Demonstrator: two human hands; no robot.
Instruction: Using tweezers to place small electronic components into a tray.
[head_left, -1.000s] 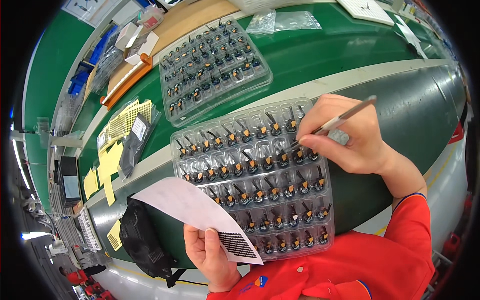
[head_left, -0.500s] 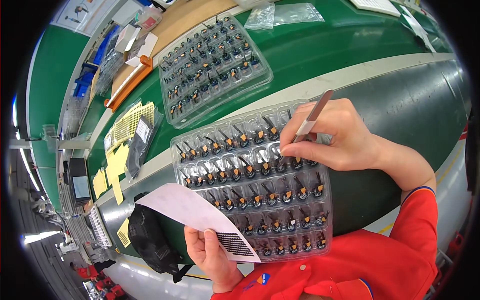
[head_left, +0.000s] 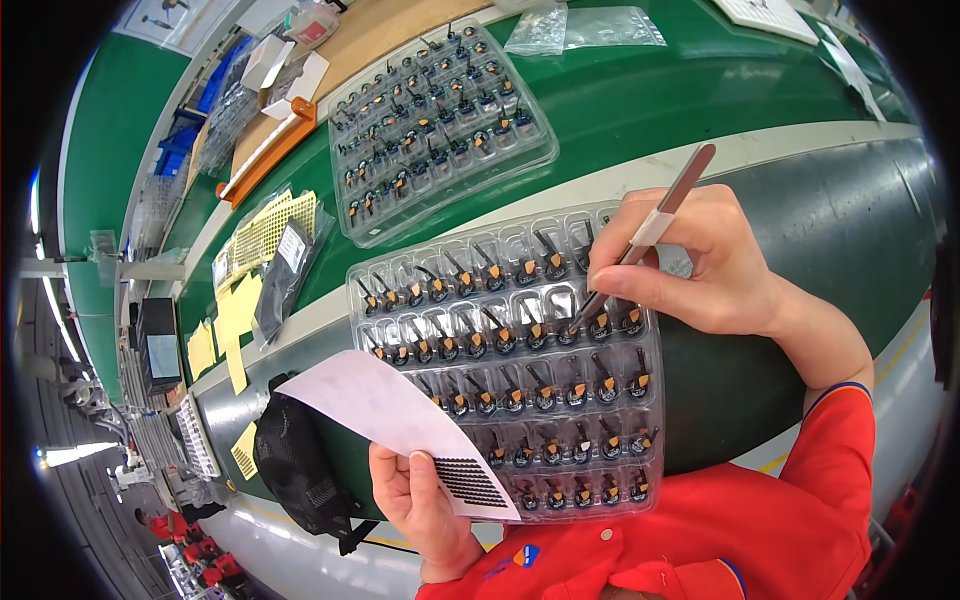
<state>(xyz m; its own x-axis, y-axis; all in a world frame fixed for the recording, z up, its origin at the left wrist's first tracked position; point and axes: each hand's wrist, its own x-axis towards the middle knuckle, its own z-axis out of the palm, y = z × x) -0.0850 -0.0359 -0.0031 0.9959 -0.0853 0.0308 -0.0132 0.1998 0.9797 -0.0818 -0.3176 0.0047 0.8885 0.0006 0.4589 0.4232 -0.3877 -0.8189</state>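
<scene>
My right hand [head_left: 690, 262] pinches a pair of tweezers [head_left: 655, 222]. Their tips point down at a small round black part in the second row of a clear plastic tray [head_left: 655, 420]. Several rows of these black parts [head_left: 503, 338], most with a dark stem and an orange patch, fill the tray's pockets. My left hand [head_left: 425, 508] grips a white sheet [head_left: 385, 405] between thumb and fingers over the tray's near left corner. Rows of small black stickers cover the sheet's lower end; its upper end curls to the left. Fingers hide a few pockets at the right.
A second clear tray of similar parts [head_left: 440, 130] lies farther back on the green table. Clear bags [head_left: 590, 28] are behind it. Left of the trays lie yellow sheets [head_left: 236, 310], a dark bagged packet [head_left: 283, 280] and a black mesh item [head_left: 295, 465]. An orange-edged holder [head_left: 265, 155] stands beyond.
The tweezers stand more upright, and my right hand has shifted slightly right, with the tips still at the second row. My left hand keeps its hold on the sheet. The view has shifted a little.
</scene>
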